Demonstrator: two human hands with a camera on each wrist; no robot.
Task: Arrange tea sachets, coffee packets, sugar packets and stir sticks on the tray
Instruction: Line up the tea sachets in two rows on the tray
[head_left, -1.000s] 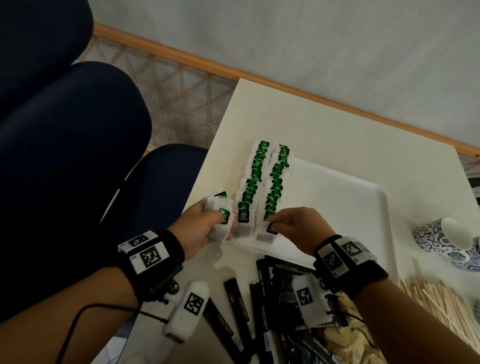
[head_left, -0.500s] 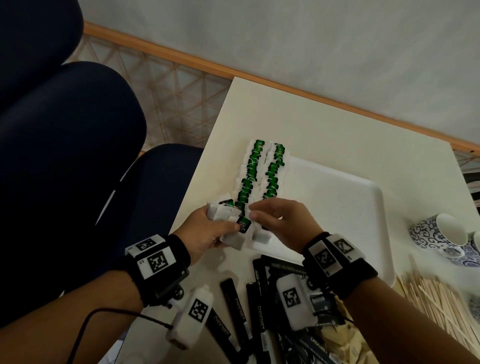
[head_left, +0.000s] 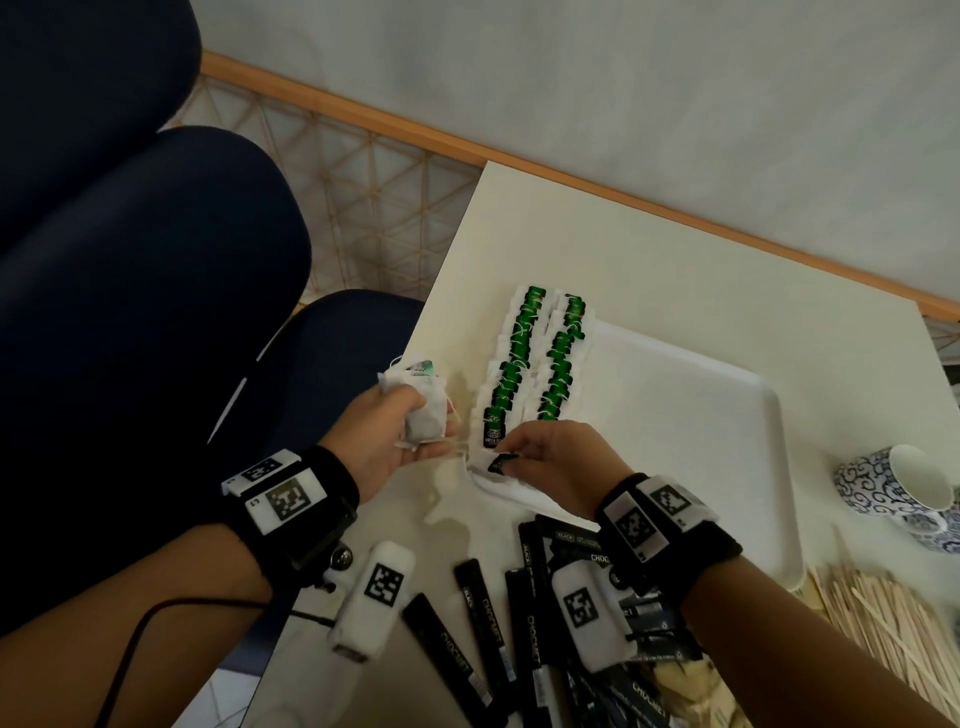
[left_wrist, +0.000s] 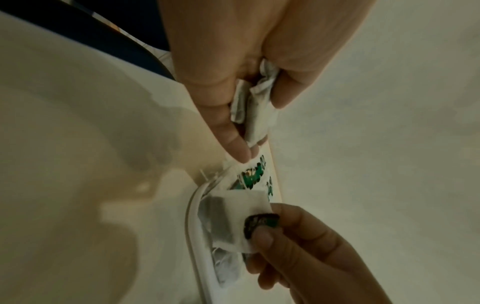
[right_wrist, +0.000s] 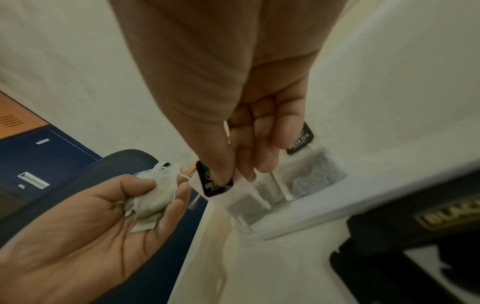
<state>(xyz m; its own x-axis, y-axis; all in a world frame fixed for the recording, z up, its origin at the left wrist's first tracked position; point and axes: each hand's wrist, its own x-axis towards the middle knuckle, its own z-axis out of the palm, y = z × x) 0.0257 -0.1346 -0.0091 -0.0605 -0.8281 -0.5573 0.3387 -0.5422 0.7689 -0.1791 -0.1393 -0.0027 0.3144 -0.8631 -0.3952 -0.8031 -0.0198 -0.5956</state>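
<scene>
Two rows of green-tagged tea sachets (head_left: 535, 358) lie along the left side of the white tray (head_left: 691, 415). My left hand (head_left: 395, 436) holds a small bunch of tea sachets (head_left: 423, 415) (right_wrist: 153, 195) just left of the tray. My right hand (head_left: 540, 457) pinches a single tea sachet (head_left: 493, 465) (left_wrist: 233, 218) (right_wrist: 228, 191) by its black tag end, over the tray's near left corner at the end of the left row. Black coffee packets (head_left: 519, 618) lie on the table below the tray. Wooden stir sticks (head_left: 893, 623) are heaped at the right.
A blue-patterned cup (head_left: 898, 483) lies on its side right of the tray. Pale packets (head_left: 691, 691) sit among the coffee packets. A dark blue chair (head_left: 130, 312) stands off the table's left edge. The tray's right half (head_left: 701, 452) is bare.
My right hand has pulled one sachet from the left hand's bunch and brought it down toward the tray's near left corner. The left hand has drawn slightly away to the left.
</scene>
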